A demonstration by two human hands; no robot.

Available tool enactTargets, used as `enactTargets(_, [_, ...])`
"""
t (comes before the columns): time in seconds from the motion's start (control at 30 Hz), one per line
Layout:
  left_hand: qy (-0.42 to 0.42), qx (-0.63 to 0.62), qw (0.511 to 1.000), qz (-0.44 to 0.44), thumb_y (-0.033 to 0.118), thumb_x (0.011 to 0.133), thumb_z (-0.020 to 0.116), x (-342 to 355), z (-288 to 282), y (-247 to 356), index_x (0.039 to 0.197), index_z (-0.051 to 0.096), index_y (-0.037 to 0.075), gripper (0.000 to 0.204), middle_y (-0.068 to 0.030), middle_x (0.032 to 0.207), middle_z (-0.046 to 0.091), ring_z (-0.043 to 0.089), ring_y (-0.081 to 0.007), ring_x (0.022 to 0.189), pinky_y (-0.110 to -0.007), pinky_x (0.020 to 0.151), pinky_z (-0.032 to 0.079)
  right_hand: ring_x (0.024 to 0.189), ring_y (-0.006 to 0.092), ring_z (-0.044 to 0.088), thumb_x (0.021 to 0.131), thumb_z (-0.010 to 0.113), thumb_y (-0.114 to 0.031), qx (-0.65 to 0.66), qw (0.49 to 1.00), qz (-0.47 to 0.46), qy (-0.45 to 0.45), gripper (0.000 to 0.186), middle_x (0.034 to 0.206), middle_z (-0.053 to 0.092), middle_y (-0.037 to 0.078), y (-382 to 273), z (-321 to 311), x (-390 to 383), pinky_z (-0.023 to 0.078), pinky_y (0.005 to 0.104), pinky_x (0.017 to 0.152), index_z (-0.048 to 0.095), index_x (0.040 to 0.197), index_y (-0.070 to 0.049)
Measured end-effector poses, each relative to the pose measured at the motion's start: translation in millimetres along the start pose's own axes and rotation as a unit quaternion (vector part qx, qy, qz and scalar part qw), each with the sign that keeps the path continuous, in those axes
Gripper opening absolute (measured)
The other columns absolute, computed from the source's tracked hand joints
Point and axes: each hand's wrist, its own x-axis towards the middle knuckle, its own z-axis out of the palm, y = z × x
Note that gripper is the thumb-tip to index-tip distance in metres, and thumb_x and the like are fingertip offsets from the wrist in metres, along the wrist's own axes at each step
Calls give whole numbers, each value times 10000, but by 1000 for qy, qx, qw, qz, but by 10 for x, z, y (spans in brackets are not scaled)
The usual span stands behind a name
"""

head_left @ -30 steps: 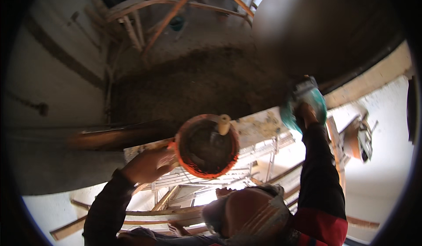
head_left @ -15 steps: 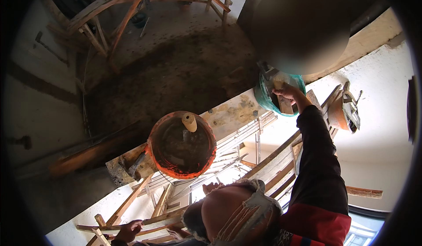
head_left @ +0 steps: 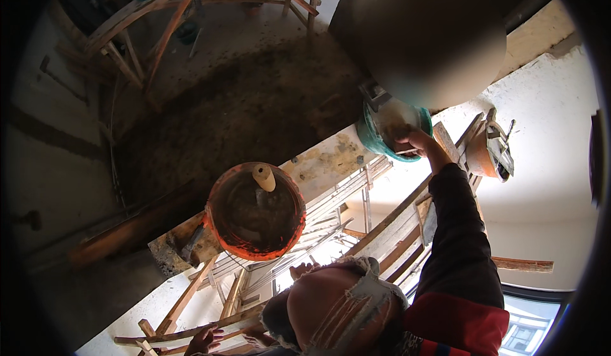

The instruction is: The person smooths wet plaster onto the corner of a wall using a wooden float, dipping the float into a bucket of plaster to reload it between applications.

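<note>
My right hand (head_left: 412,138) reaches into a teal bucket (head_left: 377,141) at the right end of the plank. Its fingers are closed round a flat, board-like plastering float (head_left: 407,152), seen nearly edge-on at the bucket's near rim. At the lower left, my left hand (head_left: 203,340) is beside a wooden scaffold pole, fingers apart and nothing visible in them. An orange-rimmed bucket (head_left: 294,229) of grey wet mortar stands on the plank between them. A pale wooden handle (head_left: 263,178) sticks up from the mortar; what it belongs to is sunk out of sight.
The stained plank (head_left: 334,160) slants across the middle, with a trowel (head_left: 191,244) at its left end. Below lie scaffold poles (head_left: 382,229). An orange bucket with tools (head_left: 484,152) stands at right. A large blurred dark shape (head_left: 426,38) covers the upper right.
My right hand has lowered deeper into the teal bucket and the float has turned from face-on to edge-on. My left hand has shifted slightly right. The view has shifted slightly.
</note>
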Motion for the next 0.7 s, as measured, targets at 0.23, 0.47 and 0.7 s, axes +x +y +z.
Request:
enactTargets(0.23, [-38, 89, 995, -29, 708, 871, 494, -411, 465, 1073, 1483, 297, 69, 906, -194, 1411, 481, 478, -362, 1300, -528, 1095, 361, 1000, 343, 671, 874, 662, -321, -695, 700, -123, 109, 443, 1081, 670, 239, 405, -269, 802, 533, 424, 883, 594, 1187, -14])
enactTargets(0.47, [1, 61, 998, -10, 629, 925, 498, -571, 591, 962, 1460, 342, 67, 791, -169, 1358, 529, 532, -326, 1241, -484, 1055, 410, 1217, 334, 583, 811, 647, -550, -391, 884, 31, 253, 579, 1250, 637, 193, -183, 345, 257, 476, 418, 995, 675, 1167, -94])
enactTargets(0.7, [0, 70, 998, -1, 564, 970, 488, -529, 594, 1098, 1449, 369, 72, 697, -145, 1347, 543, 550, -304, 1220, -464, 1033, 434, 1144, 391, 611, 842, 651, -482, -398, 871, -34, 285, 510, 1171, 654, 208, 99, 226, 332, 489, 463, 963, 622, 1126, -59])
